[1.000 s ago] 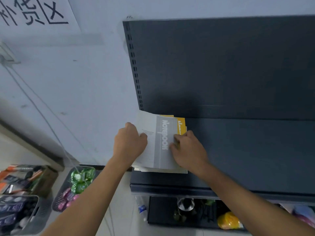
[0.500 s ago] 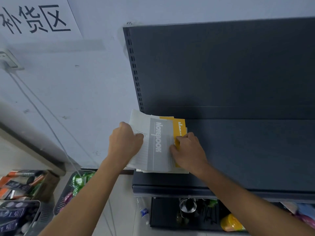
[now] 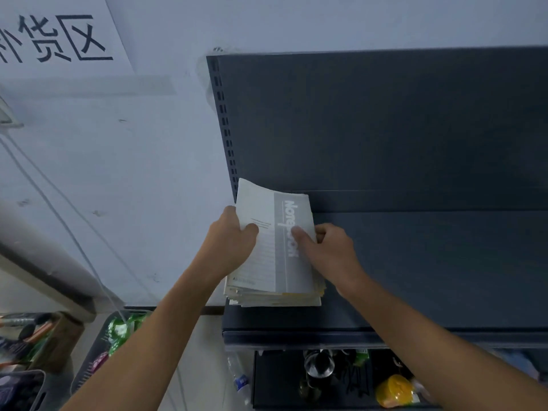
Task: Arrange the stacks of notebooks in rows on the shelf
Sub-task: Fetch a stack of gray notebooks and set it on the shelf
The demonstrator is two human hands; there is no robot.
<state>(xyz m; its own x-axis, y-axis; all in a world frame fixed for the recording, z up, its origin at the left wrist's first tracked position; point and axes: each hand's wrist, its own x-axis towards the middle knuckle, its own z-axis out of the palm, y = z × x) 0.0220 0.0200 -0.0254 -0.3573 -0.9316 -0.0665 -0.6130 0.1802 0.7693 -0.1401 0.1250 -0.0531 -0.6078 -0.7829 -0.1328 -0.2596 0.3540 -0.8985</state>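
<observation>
Left hand [image 3: 229, 247] and right hand [image 3: 327, 253] grip notebook stack [image 3: 274, 262] by opposite long edges (covers floppy, likely slippery); support underneath.

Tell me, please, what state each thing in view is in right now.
stack of notebooks, lying flat at the shelf's left end, edges uneven.
top notebook, face up, far left corner curled upward.
left hand, grips the stack's left edge, thumb on the cover.
right hand, grips the stack's right edge, thumb on the cover.
shelf, bears the stack at its left end.
</observation>
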